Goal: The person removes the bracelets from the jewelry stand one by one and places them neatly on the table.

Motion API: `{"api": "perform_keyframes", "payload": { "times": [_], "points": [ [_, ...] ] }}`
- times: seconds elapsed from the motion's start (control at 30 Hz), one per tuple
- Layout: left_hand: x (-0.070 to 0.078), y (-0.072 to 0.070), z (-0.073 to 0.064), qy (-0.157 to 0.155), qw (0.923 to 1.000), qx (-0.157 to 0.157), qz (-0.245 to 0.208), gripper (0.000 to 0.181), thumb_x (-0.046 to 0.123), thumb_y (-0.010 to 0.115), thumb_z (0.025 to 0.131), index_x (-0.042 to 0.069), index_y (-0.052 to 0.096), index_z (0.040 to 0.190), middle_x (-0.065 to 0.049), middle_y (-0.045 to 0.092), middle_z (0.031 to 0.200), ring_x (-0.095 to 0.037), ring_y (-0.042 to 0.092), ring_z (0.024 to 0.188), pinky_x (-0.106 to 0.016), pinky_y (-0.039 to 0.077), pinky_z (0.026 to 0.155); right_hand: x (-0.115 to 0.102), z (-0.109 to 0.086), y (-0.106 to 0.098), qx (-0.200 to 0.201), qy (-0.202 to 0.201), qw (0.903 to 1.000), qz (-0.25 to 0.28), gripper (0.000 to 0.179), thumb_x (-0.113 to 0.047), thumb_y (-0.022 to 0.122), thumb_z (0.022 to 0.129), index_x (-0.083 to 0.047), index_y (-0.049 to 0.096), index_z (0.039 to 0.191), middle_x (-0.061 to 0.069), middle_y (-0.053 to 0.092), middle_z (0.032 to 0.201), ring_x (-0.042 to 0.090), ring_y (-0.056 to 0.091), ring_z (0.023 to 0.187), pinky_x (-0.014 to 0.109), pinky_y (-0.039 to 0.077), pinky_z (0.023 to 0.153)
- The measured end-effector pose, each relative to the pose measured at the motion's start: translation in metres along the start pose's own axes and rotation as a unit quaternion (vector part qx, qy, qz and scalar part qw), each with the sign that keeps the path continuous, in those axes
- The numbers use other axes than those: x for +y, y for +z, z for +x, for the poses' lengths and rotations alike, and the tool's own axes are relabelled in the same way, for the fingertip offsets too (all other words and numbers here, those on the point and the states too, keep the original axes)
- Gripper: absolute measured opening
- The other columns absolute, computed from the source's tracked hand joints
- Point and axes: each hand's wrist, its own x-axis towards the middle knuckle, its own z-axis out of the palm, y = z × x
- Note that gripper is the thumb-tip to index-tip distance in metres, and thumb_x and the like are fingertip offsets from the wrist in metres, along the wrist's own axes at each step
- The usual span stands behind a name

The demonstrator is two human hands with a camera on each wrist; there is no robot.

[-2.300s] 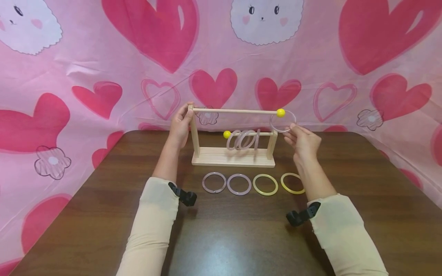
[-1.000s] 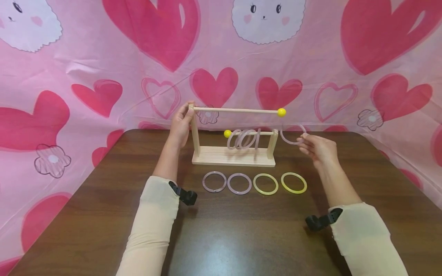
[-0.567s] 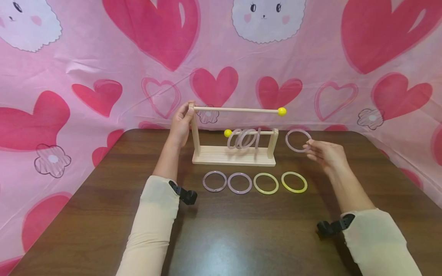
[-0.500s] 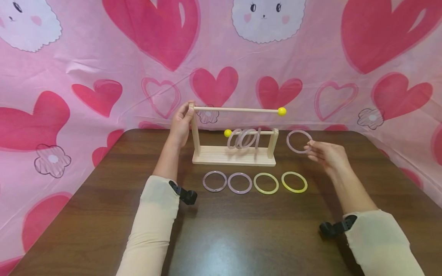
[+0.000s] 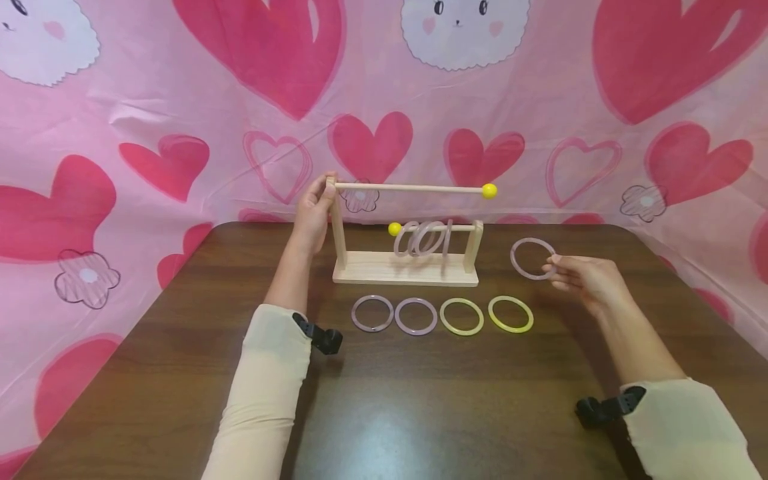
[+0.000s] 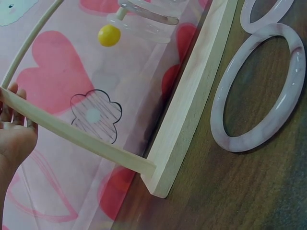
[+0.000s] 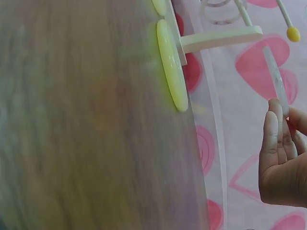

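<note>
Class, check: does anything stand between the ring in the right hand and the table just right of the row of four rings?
Nothing visible does. The right hand holds the purple ring; the bright yellow end ring lies left of that spot, and the wooden stand is farther back.

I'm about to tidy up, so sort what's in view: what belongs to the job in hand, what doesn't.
Job, it seems:
Wooden stand, gripped by left hand
Ring pinched by right hand
Rings on lower rod
Two purple rings, two yellow rings, laid out

Surroundings:
Heart-print cloth
Brown table
Black wrist devices
</note>
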Motion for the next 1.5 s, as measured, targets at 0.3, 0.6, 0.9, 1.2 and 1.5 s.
{"api": "perform_keyframes", "payload": {
  "times": [0.3, 0.6, 0.9, 1.2, 1.5],
  "points": [
    [0.0, -0.001, 0.001, 0.0, 1.0, 0.001, 0.0, 0.037, 0.006, 0.043, 0.097, -0.007, 0.041, 0.131, 0.004, 0.055, 0.099, -0.022, 0.047, 0.104, -0.024, 0.036, 0.091, -0.003, -0.006, -0.015, -0.036, 0.017, 0.998, -0.049, 0.024, -0.001, 0.055, 0.091, -0.007, 0.074, 0.078, 0.005, 0.069, 0.075, 0.01, 0.066, 0.069, 0.022, 0.052, 0.058],
    [0.0, -0.001, 0.0, 0.004, 1.0, 0.0, 0.002, 0.034, 0.006, 0.045, 0.096, -0.005, 0.045, 0.128, 0.004, 0.056, 0.096, -0.021, 0.047, 0.103, -0.025, 0.036, 0.091, -0.005, -0.01, -0.04, -0.117, 0.048, 0.984, -0.126, 0.023, -0.002, 0.052, 0.093, -0.009, 0.074, 0.087, 0.006, 0.07, 0.082, 0.011, 0.066, 0.073, 0.025, 0.053, 0.063],
    [0.0, 0.001, 0.0, 0.004, 1.0, 0.005, -0.006, 0.035, 0.004, 0.043, 0.096, -0.007, 0.043, 0.129, 0.005, 0.056, 0.098, -0.032, 0.041, 0.111, -0.024, 0.037, 0.091, -0.01, -0.016, -0.068, -0.189, 0.098, 0.961, -0.176, 0.035, 0.002, 0.04, 0.096, -0.008, 0.074, 0.091, 0.005, 0.07, 0.083, 0.011, 0.066, 0.073, 0.025, 0.053, 0.063],
    [0.0, -0.001, -0.001, 0.002, 1.0, -0.001, -0.004, 0.033, 0.006, 0.044, 0.096, -0.004, 0.045, 0.127, 0.005, 0.056, 0.096, -0.022, 0.046, 0.103, -0.025, 0.036, 0.091, -0.007, -0.016, -0.099, -0.266, 0.148, 0.9375, -0.169, 0.04, 0.003, 0.034, 0.097, -0.008, 0.073, 0.098, 0.004, 0.07, 0.089, 0.009, 0.065, 0.077, 0.025, 0.052, 0.068],
    [0.0, -0.001, -0.001, 0.004, 1.0, -0.004, 0.002, 0.035, 0.007, 0.043, 0.097, -0.006, 0.043, 0.129, 0.005, 0.056, 0.095, -0.019, 0.047, 0.101, -0.025, 0.035, 0.092, -0.004, -0.016, -0.095, -0.227, 0.176, 0.9276, -0.239, 0.029, -0.004, 0.044, 0.095, -0.007, 0.073, 0.092, 0.003, 0.07, 0.084, 0.006, 0.063, 0.072, 0.025, 0.052, 0.066]
  ]
}}
